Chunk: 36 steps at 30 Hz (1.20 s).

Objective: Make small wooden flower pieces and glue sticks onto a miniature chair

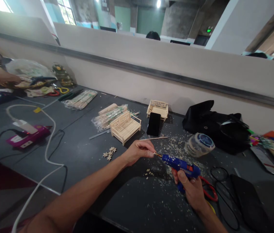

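The blue glue gun [175, 162] is in your right hand [193, 191], up over the table [79, 136], closer to the front edge than the back. Its long body lies sideways, almost in line with the back edge. The nose [158, 155] points left and a bit toward the back, right at your left hand [139, 151]. Your right fingers wrap around the handle [181, 187]. Your left fingertips are pinched together by the nose; I cannot tell if they hold something tiny. A little wooden bench [126, 127] sits behind that hand, nearer the back edge.
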Motion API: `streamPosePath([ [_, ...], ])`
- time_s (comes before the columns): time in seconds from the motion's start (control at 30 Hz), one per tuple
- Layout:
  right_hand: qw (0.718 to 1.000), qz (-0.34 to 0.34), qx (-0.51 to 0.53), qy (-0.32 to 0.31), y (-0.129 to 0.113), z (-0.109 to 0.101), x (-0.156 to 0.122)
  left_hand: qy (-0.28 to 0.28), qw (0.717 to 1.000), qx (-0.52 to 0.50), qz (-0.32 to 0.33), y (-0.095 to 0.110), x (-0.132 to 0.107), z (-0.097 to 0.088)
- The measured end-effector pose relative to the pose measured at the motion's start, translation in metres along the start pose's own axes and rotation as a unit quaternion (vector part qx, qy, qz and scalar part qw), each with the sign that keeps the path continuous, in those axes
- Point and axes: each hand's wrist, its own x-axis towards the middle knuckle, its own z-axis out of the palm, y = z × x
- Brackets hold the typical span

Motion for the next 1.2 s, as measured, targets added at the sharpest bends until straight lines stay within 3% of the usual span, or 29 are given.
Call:
streamPosePath([
  [1.2,1.000,-0.004,-0.022,-0.004,0.0028,-0.0010,0.0021,0.001,1.000,-0.008,-0.001,-0.0027,0.0005,-0.0026],
])
